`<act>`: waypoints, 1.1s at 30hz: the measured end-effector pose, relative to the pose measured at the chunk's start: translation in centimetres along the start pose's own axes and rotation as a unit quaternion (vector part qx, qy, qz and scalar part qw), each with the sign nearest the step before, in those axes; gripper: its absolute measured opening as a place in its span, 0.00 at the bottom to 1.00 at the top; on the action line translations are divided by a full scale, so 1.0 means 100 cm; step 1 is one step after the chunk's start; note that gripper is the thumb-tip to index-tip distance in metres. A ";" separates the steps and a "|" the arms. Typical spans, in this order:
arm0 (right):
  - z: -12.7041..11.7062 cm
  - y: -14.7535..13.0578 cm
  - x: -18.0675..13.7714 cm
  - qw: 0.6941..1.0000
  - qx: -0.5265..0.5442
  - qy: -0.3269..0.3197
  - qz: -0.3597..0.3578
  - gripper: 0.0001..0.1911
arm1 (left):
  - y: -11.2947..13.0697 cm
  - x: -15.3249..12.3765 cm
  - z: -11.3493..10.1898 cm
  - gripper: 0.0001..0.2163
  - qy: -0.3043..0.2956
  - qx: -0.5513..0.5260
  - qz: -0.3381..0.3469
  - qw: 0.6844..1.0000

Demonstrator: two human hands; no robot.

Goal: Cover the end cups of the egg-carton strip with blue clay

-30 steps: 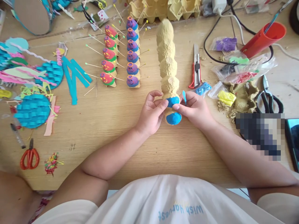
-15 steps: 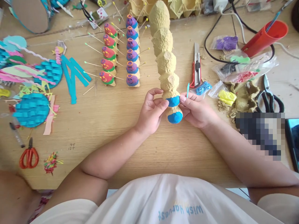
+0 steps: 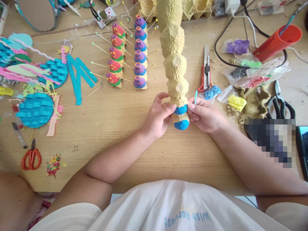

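Over the middle of the wooden table (image 3: 115, 112), a long egg-carton strip (image 3: 175, 64) points far, its near end between both hands. The left hand (image 3: 157, 117) grips its left side; the right hand (image 3: 204, 115) touches its right. Light, even thumb pressure should seat the farther blue patch (image 3: 181, 110) without denting card, the right fingers angling their slim blue stick (image 3: 195, 97) clear.
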State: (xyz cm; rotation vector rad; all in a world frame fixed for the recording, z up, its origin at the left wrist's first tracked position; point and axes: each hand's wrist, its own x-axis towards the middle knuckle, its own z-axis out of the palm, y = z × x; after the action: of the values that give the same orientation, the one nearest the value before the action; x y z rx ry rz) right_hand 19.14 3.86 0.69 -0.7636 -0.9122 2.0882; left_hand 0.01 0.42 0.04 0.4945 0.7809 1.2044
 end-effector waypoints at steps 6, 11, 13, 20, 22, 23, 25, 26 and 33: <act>0.001 -0.005 0.000 0.999 -0.026 -0.034 0.016 0.26 | 0.002 -0.001 0.001 0.32 -0.003 0.012 -0.008 1.000; 0.001 -0.004 0.001 0.999 -0.018 -0.036 0.022 0.26 | 0.002 -0.002 0.003 0.32 -0.010 0.009 -0.007 1.000; 0.001 -0.003 0.001 0.999 -0.015 -0.031 0.019 0.26 | 0.002 -0.003 0.004 0.34 -0.012 0.009 -0.007 1.000; 0.002 -0.001 0.002 1.000 -0.022 -0.020 0.004 0.25 | 0.003 -0.004 0.005 0.34 -0.008 0.017 -0.018 1.000; 0.003 0.000 0.002 1.000 -0.020 -0.012 0.005 0.25 | 0.003 -0.004 0.004 0.34 -0.007 0.015 -0.022 1.000; 0.003 0.000 0.002 1.000 -0.019 -0.010 0.006 0.25 | 0.003 -0.004 0.004 0.34 -0.008 0.013 -0.022 1.000; 0.003 0.000 0.002 1.000 -0.016 -0.008 0.008 0.25 | 0.002 -0.003 0.003 0.34 -0.013 0.008 -0.021 1.000; 0.002 0.000 0.002 1.000 -0.014 -0.007 0.009 0.25 | 0.002 -0.003 0.003 0.33 -0.014 0.007 -0.019 1.000; 0.002 0.000 0.001 1.000 -0.013 -0.025 0.002 0.25 | 0.000 -0.001 0.002 0.35 -0.013 0.024 -0.017 1.000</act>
State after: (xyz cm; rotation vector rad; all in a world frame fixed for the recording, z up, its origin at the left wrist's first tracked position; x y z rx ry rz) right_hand 18.95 3.90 0.79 -0.7294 -0.9667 2.1111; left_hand 0.11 0.37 0.16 0.5331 0.7937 1.1491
